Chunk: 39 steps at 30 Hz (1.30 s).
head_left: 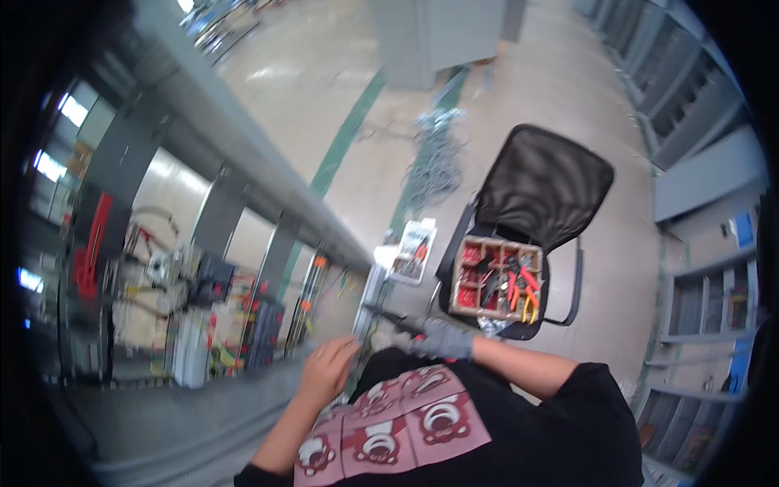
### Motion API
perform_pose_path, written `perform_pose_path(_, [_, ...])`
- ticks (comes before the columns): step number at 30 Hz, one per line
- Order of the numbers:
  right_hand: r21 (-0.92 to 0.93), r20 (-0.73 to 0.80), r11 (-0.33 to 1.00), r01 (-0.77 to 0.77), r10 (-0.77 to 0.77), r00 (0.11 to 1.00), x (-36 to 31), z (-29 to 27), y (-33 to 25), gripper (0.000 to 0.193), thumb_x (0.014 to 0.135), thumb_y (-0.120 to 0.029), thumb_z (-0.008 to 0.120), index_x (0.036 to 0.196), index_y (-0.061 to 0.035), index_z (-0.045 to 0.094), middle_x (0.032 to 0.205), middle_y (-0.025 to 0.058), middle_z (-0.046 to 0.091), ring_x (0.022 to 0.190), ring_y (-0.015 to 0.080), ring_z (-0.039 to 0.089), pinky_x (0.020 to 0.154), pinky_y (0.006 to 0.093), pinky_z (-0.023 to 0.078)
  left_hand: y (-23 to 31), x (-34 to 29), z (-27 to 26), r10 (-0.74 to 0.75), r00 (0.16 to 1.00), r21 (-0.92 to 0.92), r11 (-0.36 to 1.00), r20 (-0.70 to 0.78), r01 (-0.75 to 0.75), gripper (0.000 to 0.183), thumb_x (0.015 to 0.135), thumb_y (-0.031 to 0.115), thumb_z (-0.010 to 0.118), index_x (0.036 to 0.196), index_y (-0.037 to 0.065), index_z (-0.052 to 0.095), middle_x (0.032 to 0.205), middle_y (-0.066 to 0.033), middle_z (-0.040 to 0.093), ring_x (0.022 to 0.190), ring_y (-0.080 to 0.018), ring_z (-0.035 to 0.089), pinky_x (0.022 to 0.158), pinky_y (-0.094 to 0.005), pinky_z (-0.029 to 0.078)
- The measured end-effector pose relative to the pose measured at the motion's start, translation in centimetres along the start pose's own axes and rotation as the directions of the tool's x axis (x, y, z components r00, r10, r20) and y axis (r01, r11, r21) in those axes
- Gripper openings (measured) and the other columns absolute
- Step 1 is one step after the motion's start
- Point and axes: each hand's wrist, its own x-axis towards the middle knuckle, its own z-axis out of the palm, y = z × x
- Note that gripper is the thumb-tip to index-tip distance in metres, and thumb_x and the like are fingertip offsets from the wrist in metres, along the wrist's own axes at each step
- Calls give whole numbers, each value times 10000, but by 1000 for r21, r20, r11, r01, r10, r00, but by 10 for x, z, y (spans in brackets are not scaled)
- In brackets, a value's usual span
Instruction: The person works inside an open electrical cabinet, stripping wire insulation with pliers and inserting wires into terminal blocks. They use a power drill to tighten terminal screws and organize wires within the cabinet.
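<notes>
Right hand (442, 338) grips dark tool (396, 317) — shirt (540, 426) shows bear print (445, 420).

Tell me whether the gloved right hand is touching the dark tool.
Touching: the head view shows the gloved right hand closed around the dark tool, whose long tip sticks out to the left.

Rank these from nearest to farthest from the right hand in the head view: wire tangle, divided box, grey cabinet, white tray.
From the right hand:
1. Divided box: on the chair, ahead and right.
2. White tray: ahead, left of the chair.
3. Wire tangle: beyond the tray.
4. Grey cabinet: top of the view.
</notes>
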Motion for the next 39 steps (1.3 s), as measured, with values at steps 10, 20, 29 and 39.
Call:
perform_pose_path(10, [227,-97,974,-5,27,995,-21,-31,16,187,900,-115,548,1064,-27,529,612,47,540,418,135,477,390,242,384,34,3,47,-228,938,-174,967,-261,186,155,843,67,579,993,44,608,961,-108,617,935,-307,590,815,-382,479])
perform_pose_path(20, [-273,-100,943,188,-222,970,22,0,0,347,876,-275,577,1098,-8,570,738,72,604,601,138,561,519,314,461,33,-41,59,-549,815,-277,825,-183,493,132,855,64,577,979,44,617,920,-136,633,882,-340,604,762,-397,481])
perform_pose_path(29, [-121,-383,987,-107,53,922,-9,-2,51,286,869,-270,578,1038,-40,592,770,134,609,699,251,616,654,375,484,10,6,53,-395,897,-307,844,199,439,120,855,48,589,968,23,620,889,-135,630,848,-320,612,741,-355,479])
perform_pose_path(39, [322,-847,940,-110,338,410,-83,-11,163,322,876,-168,526,1154,-17,581,884,183,627,796,322,608,749,383,486,-48,77,122,-136,828,-322,877,544,356,129,854,71,578,967,19,613,900,-138,626,855,-313,615,755,-368,484])
